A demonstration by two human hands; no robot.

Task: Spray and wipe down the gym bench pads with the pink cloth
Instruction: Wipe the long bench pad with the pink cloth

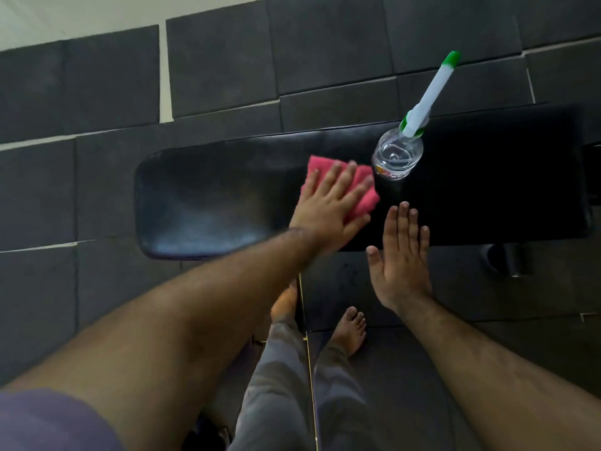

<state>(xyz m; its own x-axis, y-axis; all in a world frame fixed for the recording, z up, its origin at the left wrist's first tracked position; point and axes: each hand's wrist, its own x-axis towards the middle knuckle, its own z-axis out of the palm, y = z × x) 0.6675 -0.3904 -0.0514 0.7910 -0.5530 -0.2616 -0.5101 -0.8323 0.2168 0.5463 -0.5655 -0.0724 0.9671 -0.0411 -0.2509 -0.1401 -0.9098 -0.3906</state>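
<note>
A black gym bench pad runs left to right across the middle of the head view. My left hand lies flat on the pink cloth, pressing it onto the pad near its middle. A clear spray bottle with a white and green trigger head stands upright on the pad just right of the cloth. My right hand hovers open with fingers together over the pad's near edge, holding nothing, below the bottle.
Dark rubber floor tiles surround the bench. My bare feet and grey trousers are below the pad's near edge. A dark bench foot sticks out at the right.
</note>
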